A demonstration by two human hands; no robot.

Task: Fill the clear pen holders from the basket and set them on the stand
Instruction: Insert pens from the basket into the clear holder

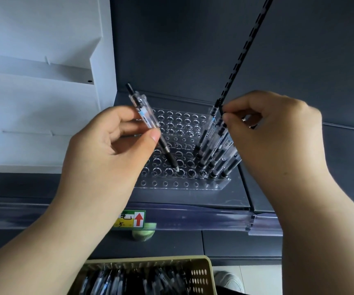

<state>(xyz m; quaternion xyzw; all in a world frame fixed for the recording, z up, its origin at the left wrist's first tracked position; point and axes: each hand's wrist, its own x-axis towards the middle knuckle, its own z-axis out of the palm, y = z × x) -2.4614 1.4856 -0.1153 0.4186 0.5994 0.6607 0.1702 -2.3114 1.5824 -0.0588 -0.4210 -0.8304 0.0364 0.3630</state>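
Note:
A clear pen holder (180, 184) with rows of round holes sits on the dark shelf. Several clear-barrelled black pens (216, 152) stand in its right-hand holes, leaning left. My left hand (116, 150) pinches one pen (148, 122), tilted, its tip touching a hole in a front row near the middle. Over on the right, my right hand (274, 133) has its fingertips closed on the top of a standing pen (216, 112). The tan perforated basket (201, 273) at the bottom edge holds several more pens.
A dark back panel with a slotted black upright (244, 50) rises behind the holder. A clear price rail with a green and yellow label (132, 219) runs along the shelf front. White shelving (37, 92) stands at the left. A shoe (229, 279) shows beside the basket.

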